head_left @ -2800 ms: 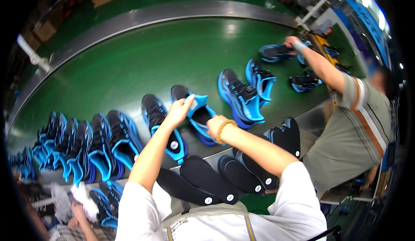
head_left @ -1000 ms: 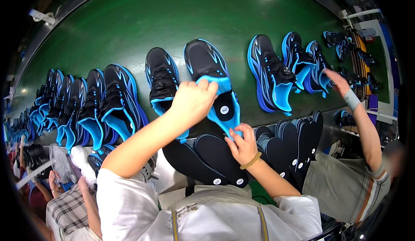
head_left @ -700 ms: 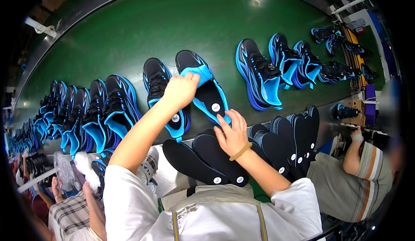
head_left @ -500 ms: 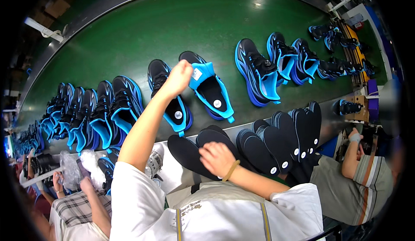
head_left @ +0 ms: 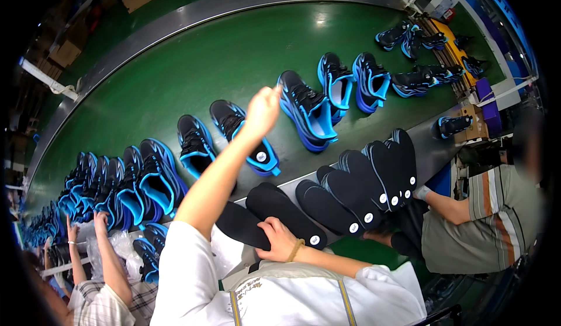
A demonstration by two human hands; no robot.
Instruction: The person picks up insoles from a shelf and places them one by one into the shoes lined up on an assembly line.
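Observation:
My left hand (head_left: 264, 112) is raised over the green work surface with its fingers closed, against the left edge of a black and blue sneaker (head_left: 304, 107). What its fingertips hold, if anything, is hidden. Below my left forearm stand two more sneakers; the right one (head_left: 260, 150) shows a round white sticker inside its heel, and the forearm partly covers both. My right hand (head_left: 277, 241), with a yellow band on its wrist, is closed on the end of a black insole (head_left: 239, 225). Next to it lies another black insole (head_left: 283, 212) with a white sticker.
Several stacks of black insoles (head_left: 350, 191) lie along the metal edge to my right. A row of sneakers (head_left: 125, 185) runs left, and more sneakers (head_left: 371, 83) stand at the right. Co-workers sit on both sides; one person's hand (head_left: 100, 223) is at the left row.
My left hand has left the tongue of the sneaker and moved right to another sneaker. My right hand has closed on an insole. The view has shifted, with the shoes lying further left.

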